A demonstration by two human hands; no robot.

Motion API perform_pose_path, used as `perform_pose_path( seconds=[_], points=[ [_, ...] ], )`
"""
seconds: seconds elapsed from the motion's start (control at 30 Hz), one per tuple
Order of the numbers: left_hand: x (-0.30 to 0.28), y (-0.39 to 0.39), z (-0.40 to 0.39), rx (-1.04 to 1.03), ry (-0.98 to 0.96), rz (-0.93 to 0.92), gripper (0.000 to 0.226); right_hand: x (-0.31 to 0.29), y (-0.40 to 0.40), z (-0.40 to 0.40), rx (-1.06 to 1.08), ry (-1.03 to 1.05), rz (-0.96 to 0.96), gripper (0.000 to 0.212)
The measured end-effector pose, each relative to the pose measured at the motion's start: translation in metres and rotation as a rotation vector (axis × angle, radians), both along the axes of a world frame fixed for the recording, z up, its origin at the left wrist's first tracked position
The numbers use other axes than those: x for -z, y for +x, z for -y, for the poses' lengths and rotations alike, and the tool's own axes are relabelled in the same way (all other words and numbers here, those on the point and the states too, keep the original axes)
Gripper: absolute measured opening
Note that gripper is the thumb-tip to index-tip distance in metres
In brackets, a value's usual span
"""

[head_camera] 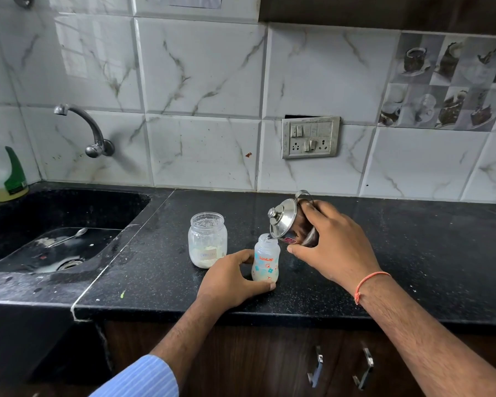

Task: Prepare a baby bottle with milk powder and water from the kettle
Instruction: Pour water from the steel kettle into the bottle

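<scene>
A small translucent baby bottle (265, 262) with printed flowers stands open on the black countertop (413, 253). My left hand (232, 279) grips its lower part from the left, thumb in front. My right hand (335, 247) holds a small steel kettle (287, 222) tilted to the left, its spout right over the bottle's mouth, lid on. A thin stream runs into the bottle. Just left of the bottle an open glass jar (207, 239) stands with white milk powder at its bottom.
A black sink (55, 224) lies at the left with a spoon (69, 237) in it and a tap (89, 130) above. A detergent bottle (6, 173) stands in the far left corner. A switch plate (310, 137) is on the tiled wall. Cabinet handles (364, 371) below.
</scene>
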State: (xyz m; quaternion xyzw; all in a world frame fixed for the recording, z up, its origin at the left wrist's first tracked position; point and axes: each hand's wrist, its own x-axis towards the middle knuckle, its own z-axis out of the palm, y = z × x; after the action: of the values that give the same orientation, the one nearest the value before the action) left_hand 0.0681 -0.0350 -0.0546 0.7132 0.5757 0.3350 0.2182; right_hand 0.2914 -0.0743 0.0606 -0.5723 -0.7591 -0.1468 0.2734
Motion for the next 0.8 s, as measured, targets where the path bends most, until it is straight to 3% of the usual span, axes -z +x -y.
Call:
perform_pose_path(
  seconds=[0.8],
  points=[
    [-0.0017, 0.0010, 0.0025, -0.008, 0.005, -0.017, 0.080, -0.0068, -0.0036, 0.0045, 0.014, -0.014, 0.029, 0.091]
  ],
)
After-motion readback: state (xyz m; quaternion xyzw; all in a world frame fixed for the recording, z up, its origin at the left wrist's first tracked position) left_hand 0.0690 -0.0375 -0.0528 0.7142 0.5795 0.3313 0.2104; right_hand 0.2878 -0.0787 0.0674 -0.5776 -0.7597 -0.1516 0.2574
